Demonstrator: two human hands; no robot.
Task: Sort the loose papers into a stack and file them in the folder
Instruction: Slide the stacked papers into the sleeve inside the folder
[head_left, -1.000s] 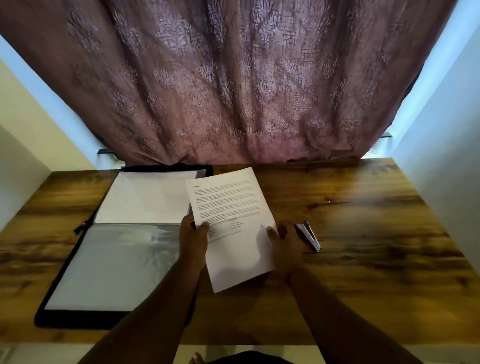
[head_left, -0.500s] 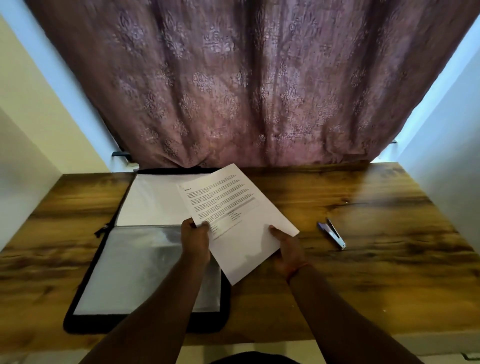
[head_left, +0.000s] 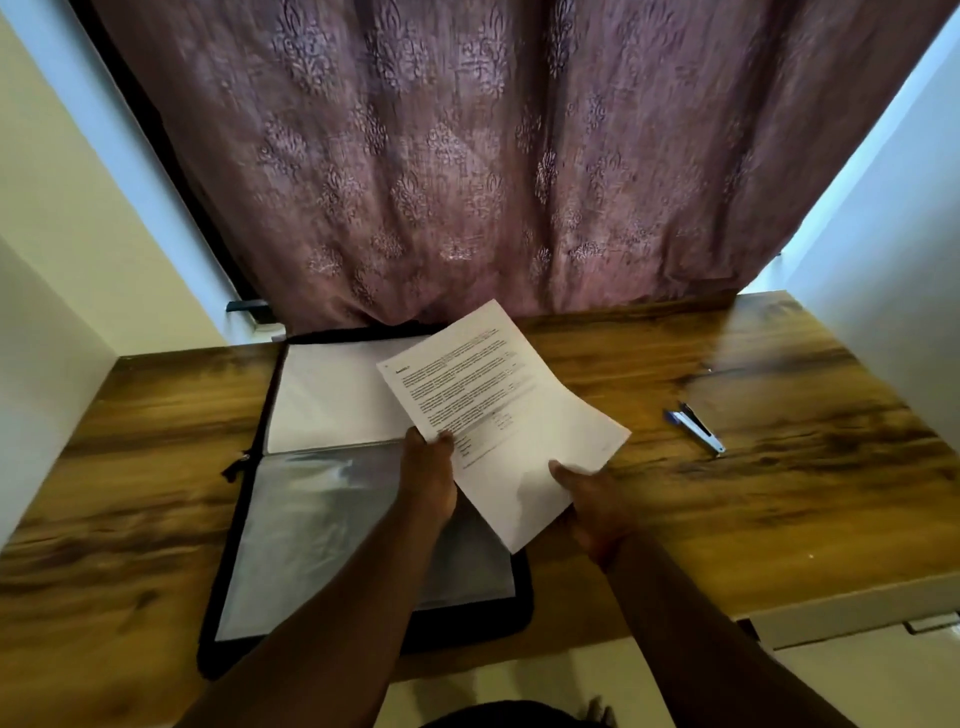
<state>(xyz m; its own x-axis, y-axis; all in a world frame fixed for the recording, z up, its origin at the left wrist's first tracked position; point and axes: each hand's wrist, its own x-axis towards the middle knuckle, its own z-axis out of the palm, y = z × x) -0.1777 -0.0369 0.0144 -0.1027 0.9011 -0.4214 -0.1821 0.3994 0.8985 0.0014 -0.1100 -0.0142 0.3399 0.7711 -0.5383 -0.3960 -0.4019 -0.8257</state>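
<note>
Fingers (head_left: 441, 441) of the left hand (head_left: 428, 480) and the right hand (head_left: 592, 506) pinched the papers (head_left: 511, 415), held tilted above the folder (head_left: 363, 525) on the counter (head_left: 779, 493). Sheets could fan apart or snag at the folder's sleeve mouth. Sheet count and print were illegible; right fingers hidden beneath.

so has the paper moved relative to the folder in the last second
Yes. The paper has swung clockwise; its far corner now points further right, away from the folder.
</note>
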